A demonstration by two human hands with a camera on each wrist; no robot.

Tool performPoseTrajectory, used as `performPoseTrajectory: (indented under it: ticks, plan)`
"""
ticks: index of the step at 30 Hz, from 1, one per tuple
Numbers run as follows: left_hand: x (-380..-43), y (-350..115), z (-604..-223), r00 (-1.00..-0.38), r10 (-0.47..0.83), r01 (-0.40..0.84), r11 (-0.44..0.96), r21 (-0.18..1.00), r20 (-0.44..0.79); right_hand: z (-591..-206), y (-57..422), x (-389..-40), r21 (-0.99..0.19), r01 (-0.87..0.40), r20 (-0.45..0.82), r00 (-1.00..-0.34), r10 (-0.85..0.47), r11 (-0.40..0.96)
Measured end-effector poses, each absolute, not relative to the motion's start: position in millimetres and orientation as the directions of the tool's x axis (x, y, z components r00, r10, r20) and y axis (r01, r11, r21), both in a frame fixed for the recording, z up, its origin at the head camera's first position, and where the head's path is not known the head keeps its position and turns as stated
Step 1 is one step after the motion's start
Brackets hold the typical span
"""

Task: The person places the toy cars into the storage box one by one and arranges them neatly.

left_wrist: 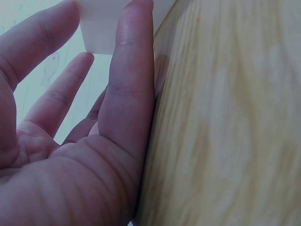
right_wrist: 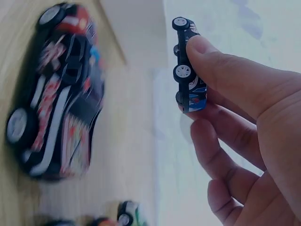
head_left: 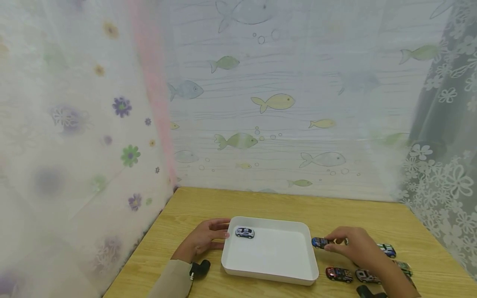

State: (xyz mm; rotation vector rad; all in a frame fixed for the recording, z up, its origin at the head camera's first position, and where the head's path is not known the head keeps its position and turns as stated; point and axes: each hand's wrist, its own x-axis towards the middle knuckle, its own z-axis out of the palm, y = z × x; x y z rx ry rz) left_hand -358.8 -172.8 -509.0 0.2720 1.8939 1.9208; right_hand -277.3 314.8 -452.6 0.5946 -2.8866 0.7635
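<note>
A white tray (head_left: 270,254) lies on the table, with a white toy car (head_left: 244,232) in its far left corner. At the tray's left side is my left hand (head_left: 208,236), its loosely extended fingertips right at the wall; in the left wrist view its little-finger edge rests along the wood. My right hand (head_left: 352,246) pinches a blue and black toy car (right_wrist: 188,70) between thumb and fingers, just outside the tray's right wall. In the right wrist view the car's wheels show, lifted off the table. Nearest below that hand sits a red and black toy car (head_left: 339,274).
Several more toy cars stand at the right, partly hidden by my right forearm: a grey one (head_left: 367,276), a white, blue and green one (head_left: 387,250) and a green one (head_left: 403,267). Patterned curtains (head_left: 275,124) hang behind the wooden table (head_left: 208,200) and along its sides.
</note>
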Motion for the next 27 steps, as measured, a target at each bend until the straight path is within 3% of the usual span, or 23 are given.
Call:
performPoseTrajectory:
  ticks: [6,27]
  plan:
    - [-358,-173,-508,-0.889,0.431,-0.163,0.016,0.987,-0.153,-452,301,-283,-0.505,-0.411,0.194,-0.911,-0.364,0.759]
    - [-358,-173,-509,-0.892,0.423,-0.161,0.026,0.987,-0.156,-438,258,-299,-0.494,-0.431,0.201,-0.902,-0.383,0.755]
